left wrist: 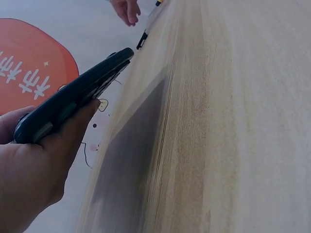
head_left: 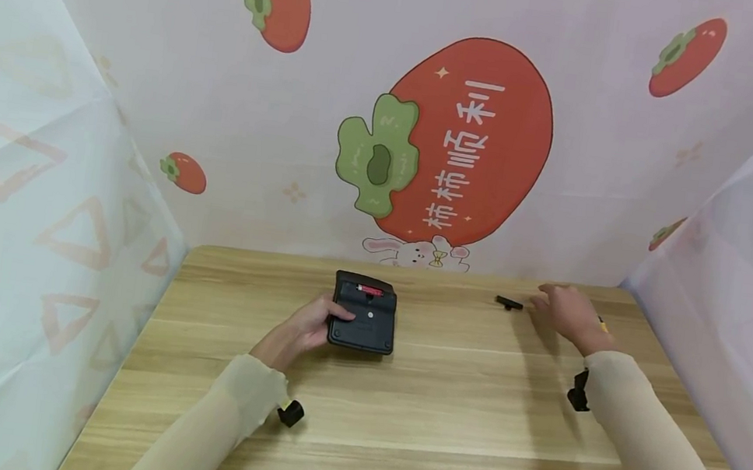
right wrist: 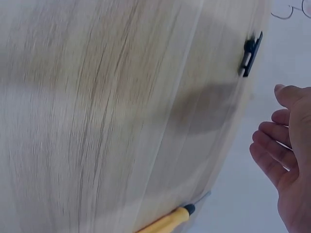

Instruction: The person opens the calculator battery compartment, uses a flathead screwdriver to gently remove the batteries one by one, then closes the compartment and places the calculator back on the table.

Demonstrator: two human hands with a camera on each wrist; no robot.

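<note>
My left hand grips a black calculator by its left edge, thumb on the back, and holds it raised off the wooden table. The back faces up, with a red battery in the uncovered compartment. In the left wrist view, the calculator appears edge-on, its keys on the underside. My right hand is at the far right with loosely bent fingers and nothing in them. Just left of it lies a small black battery cover, apart from the fingers; the right wrist view shows this cover too.
A screwdriver with a yellow handle lies on the table near my right hand, mostly hidden by that hand in the head view. Behind the table's far edge stands a printed backdrop, with sheets at both sides.
</note>
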